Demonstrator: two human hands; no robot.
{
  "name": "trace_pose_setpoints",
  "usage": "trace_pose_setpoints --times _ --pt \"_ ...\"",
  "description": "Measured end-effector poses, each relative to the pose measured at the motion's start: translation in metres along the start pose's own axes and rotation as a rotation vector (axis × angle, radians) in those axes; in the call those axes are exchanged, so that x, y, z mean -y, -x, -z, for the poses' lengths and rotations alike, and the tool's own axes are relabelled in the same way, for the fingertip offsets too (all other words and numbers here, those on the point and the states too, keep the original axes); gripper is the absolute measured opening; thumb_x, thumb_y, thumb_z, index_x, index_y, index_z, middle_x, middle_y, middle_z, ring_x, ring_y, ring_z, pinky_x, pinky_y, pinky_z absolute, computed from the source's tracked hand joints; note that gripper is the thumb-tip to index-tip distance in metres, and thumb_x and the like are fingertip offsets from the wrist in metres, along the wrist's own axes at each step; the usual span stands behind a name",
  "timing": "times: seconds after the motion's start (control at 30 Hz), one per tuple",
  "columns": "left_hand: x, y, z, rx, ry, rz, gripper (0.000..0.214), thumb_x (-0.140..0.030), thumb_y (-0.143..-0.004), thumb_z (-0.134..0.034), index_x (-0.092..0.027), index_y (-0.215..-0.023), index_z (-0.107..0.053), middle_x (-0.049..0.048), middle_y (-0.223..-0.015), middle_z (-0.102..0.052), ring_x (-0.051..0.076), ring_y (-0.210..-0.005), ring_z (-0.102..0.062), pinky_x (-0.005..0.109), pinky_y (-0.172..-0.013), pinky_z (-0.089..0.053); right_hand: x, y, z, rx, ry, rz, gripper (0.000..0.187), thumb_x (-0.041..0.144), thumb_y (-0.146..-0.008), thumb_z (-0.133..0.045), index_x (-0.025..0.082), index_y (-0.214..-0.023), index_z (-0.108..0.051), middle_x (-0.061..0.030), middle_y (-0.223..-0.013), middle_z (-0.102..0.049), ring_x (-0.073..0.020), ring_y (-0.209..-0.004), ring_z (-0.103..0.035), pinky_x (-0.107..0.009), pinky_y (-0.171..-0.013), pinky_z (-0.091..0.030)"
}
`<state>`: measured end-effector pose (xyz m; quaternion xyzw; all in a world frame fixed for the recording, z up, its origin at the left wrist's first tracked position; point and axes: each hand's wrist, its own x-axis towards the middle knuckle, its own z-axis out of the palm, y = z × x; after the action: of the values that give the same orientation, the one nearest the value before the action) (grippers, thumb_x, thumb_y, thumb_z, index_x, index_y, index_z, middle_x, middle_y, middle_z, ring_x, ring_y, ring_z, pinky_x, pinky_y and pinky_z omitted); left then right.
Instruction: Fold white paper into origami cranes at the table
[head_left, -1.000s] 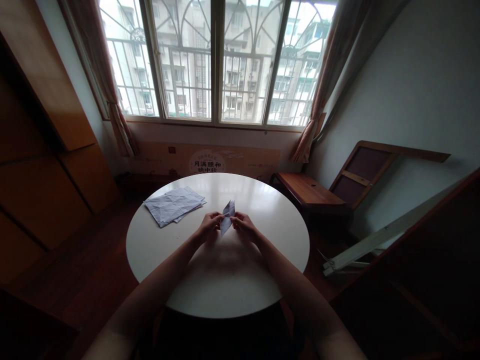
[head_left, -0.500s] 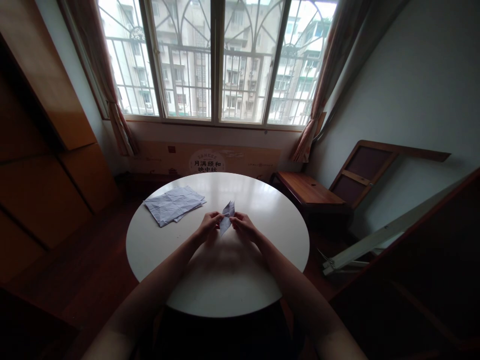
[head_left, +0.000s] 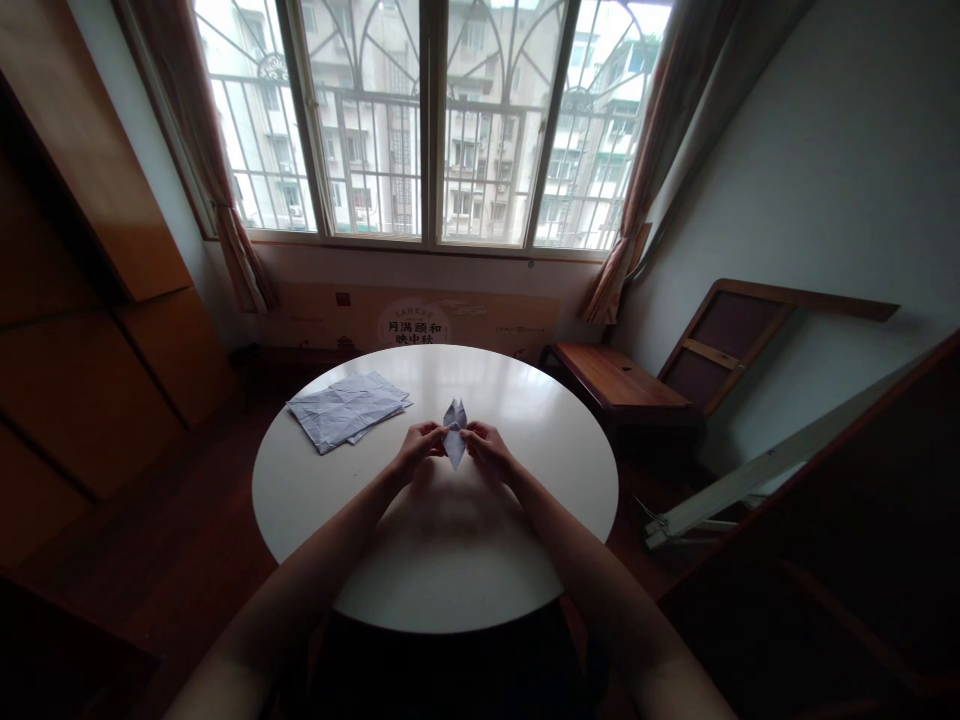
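Observation:
A small folded paper, pale grey-blue and pointed at top and bottom, is held a little above the round white table. Its upper end splits into two points. My left hand pinches its left edge between thumb and fingers. On the opposite edge my right hand grips it the same way, thumb towards the middle. The far fingers of both hands are partly hidden. To the left lies a stack of creased paper sheets of the same colour.
The round white table fills the middle. Behind it a printed cardboard panel leans below the window. A wooden bench stands at the right, near a folded wooden frame. Orange-brown cabinets line the left side.
The folded paper has turned from a slant to nearly upright, and its two top points now show spread apart. Both hands keep their grip in almost the same place.

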<state>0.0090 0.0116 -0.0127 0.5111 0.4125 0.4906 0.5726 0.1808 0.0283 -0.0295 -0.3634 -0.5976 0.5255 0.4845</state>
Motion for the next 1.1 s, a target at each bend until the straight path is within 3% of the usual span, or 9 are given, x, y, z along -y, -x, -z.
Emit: trace_pose_setpoints --times 0.13,0.5,0.63,0.77,0.87,1.1 --pt "0.0 0.001 0.0 0.056 -0.01 0.026 0.037 -0.045 -0.066 -0.075 -0.013 -0.076 -0.061 0.0051 -0.065 -0.066 0.016 -0.059 -0.064 0.027 -0.062 -0.049 0.003 -0.001 0.001 -0.074 0.005 0.006 0.037 0.051 -0.066 -0.07 0.016 -0.074 -0.059 0.0033 -0.058 -0.052 -0.0089 -0.051 -0.044 -0.024 -0.051 -0.033" --pt "0.002 0.0 0.001 0.049 -0.051 -0.031 0.039 -0.046 -0.069 -0.072 -0.012 -0.084 -0.06 0.0042 -0.068 -0.064 0.014 -0.059 -0.062 0.025 -0.06 -0.048 0.001 -0.001 0.003 -0.048 0.014 0.022 0.036 0.05 -0.068 -0.07 0.016 -0.074 -0.058 0.0037 -0.057 -0.052 -0.0088 -0.051 -0.044 -0.024 -0.051 -0.034" --pt "0.006 -0.001 0.001 -0.095 -0.18 -0.206 0.049 -0.044 -0.071 -0.071 -0.017 -0.107 -0.052 -0.0023 -0.064 -0.06 0.013 -0.057 -0.06 0.022 -0.055 -0.045 0.002 0.001 0.002 0.032 -0.018 0.03 0.034 0.047 -0.069 -0.071 0.016 -0.077 -0.059 0.004 -0.058 -0.051 -0.0089 -0.052 -0.044 -0.024 -0.052 -0.035" --pt "0.01 -0.002 0.001 -0.052 -0.428 -0.371 0.028 -0.042 -0.078 -0.065 -0.018 -0.091 -0.062 0.0021 -0.074 -0.064 0.014 -0.06 -0.061 0.023 -0.056 -0.046 0.006 0.005 0.0 0.097 -0.054 0.052 0.032 0.046 -0.071 -0.07 0.016 -0.08 -0.06 0.0032 -0.061 -0.052 -0.0093 -0.054 -0.046 -0.024 -0.054 -0.035" --pt "0.009 -0.002 -0.001 -0.029 -0.488 -0.449 0.025 -0.042 -0.075 -0.068 -0.017 -0.082 -0.069 0.0078 -0.092 -0.065 0.016 -0.071 -0.064 0.025 -0.061 -0.05 0.008 0.006 0.0 0.098 -0.051 0.051 0.032 0.046 -0.072 -0.07 0.017 -0.075 -0.058 0.0027 -0.06 -0.053 -0.0097 -0.055 -0.047 -0.024 -0.054 -0.035" --pt "0.001 0.0 -0.004 0.122 -0.224 -0.266 0.048 -0.057 -0.083 -0.054 -0.011 -0.083 -0.07 0.0096 -0.076 -0.07 0.021 -0.072 -0.067 0.03 -0.065 -0.052 0.011 0.007 0.002 0.104 0.004 0.08 0.033 0.046 -0.074 -0.068 0.015 -0.082 -0.066 -0.001 -0.069 -0.059 -0.0104 -0.059 -0.047 -0.026 -0.057 -0.036"
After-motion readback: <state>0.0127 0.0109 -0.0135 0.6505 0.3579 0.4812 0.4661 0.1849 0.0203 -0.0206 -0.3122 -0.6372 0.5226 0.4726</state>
